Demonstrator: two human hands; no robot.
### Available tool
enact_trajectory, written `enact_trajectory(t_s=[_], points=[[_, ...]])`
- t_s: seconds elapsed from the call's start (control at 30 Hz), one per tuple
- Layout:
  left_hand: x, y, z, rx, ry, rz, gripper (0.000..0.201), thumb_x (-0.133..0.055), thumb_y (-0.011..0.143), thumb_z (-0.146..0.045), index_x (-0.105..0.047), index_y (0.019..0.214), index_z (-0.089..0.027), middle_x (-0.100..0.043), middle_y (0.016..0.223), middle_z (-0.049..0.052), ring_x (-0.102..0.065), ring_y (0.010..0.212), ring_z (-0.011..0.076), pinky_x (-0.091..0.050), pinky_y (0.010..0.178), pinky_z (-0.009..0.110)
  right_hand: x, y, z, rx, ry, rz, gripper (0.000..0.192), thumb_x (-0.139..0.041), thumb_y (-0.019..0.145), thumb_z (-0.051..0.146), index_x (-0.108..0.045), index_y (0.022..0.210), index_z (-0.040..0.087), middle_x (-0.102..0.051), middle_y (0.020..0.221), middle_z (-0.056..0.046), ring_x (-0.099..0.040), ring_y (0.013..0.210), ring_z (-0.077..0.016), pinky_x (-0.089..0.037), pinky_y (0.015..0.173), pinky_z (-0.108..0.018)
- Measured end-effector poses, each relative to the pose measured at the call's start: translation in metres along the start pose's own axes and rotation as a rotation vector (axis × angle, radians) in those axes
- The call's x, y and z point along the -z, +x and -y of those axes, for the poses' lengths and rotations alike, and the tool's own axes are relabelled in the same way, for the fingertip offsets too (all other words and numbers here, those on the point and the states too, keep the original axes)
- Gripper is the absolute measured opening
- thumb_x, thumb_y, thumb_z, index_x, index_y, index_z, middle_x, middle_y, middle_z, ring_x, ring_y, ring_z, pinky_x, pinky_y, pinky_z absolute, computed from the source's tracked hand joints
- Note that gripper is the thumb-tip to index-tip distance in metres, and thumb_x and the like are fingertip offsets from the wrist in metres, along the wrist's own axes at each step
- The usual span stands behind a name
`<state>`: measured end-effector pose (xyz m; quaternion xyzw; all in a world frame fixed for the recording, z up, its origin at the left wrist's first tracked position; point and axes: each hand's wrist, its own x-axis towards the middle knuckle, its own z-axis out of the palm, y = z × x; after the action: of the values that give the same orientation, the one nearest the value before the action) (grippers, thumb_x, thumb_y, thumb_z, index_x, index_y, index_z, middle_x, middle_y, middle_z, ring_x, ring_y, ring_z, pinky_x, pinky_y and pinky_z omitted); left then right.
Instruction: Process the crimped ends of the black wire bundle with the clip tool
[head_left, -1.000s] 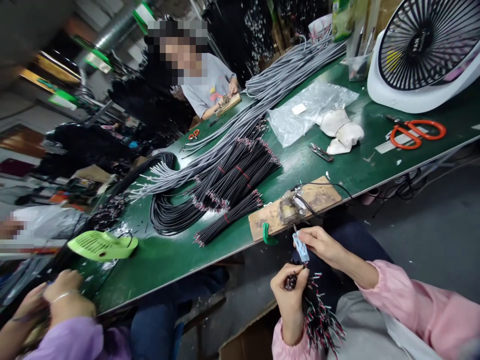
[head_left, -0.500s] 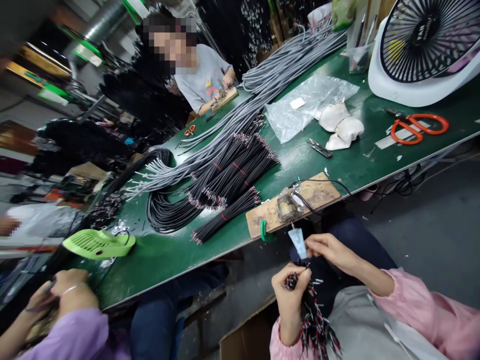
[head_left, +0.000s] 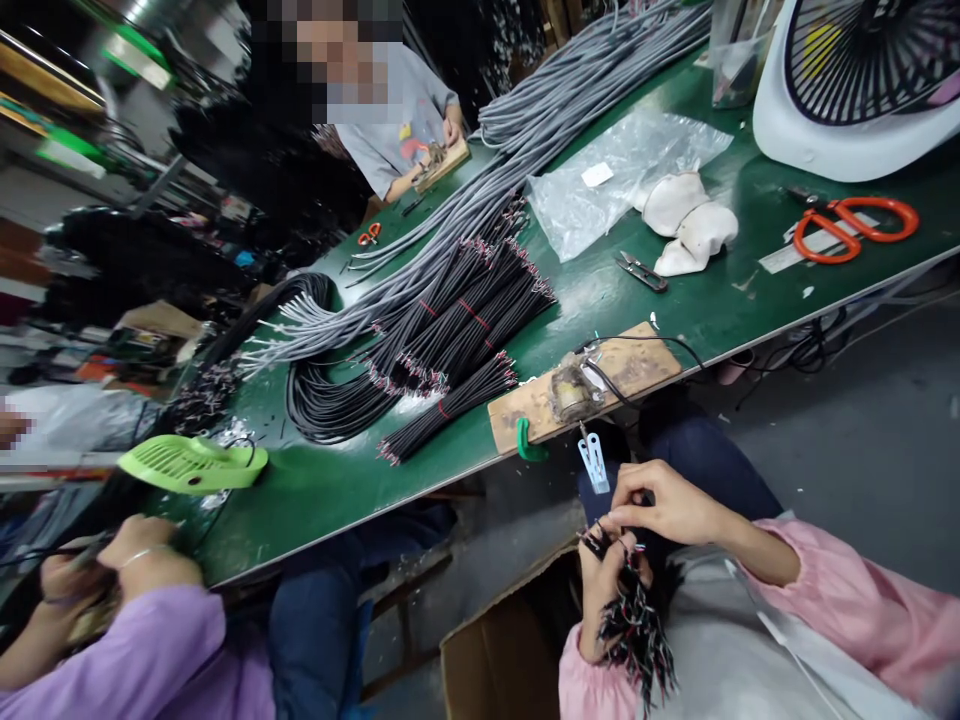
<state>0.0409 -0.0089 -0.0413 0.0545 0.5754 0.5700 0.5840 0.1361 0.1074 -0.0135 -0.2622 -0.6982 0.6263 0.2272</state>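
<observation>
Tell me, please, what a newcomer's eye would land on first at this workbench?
Probably the big sweep of grey cables and black wire bundles running across the green table. Next, the orange scissors at the table's right end, below the white fan. Nearest the camera, the left hand grips a bunch of black wires with stripped ends while the right hand picks at its tips.

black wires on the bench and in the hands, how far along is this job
Looks done: tied bundles of black wires lie on the green table, ends stripped. In hand: the left hand grips a bunch of wires while the right hand picks at its tips, below the wooden board clamped to the table edge. Left: long grey cables and coiled black ones remain; how many need work I cannot tell.
</observation>
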Motion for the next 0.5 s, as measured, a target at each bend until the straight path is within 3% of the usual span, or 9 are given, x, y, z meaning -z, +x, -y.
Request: enact_trajectory(t_s=[0.3,0.5], points=[[0.011,-0.002,-0.001,-0.125,-0.008,0.042,0.032,-0.074,0.064,-0.041,-0.055,0.062,-0.016,-0.046,0.037,-0.006,-0.037,0.024,0.0049,-0.028,0.029,0.017,0.009,-0.018,-0.013,-0.080,0.076,0.030,0.024,-0.057,0.084,0.033,-0.072,0.081,0.015,-0.066,0.075,-0.006,-0.058,0.070,-0.0162,-0.044,0.064,-0.026],[0.011,-0.003,-0.002,-0.144,0.007,0.078,0.028,-0.072,0.068,-0.037,-0.055,0.062,-0.016,-0.043,0.038,-0.008,-0.036,0.022,0.0040,-0.027,0.028,0.017,0.008,-0.020,0.000,0.034,-0.019,-0.035,0.017,-0.057,0.084,0.025,-0.070,0.079,0.015,-0.064,0.073,-0.005,-0.056,0.070,-0.0158,-0.043,0.065,-0.027]])
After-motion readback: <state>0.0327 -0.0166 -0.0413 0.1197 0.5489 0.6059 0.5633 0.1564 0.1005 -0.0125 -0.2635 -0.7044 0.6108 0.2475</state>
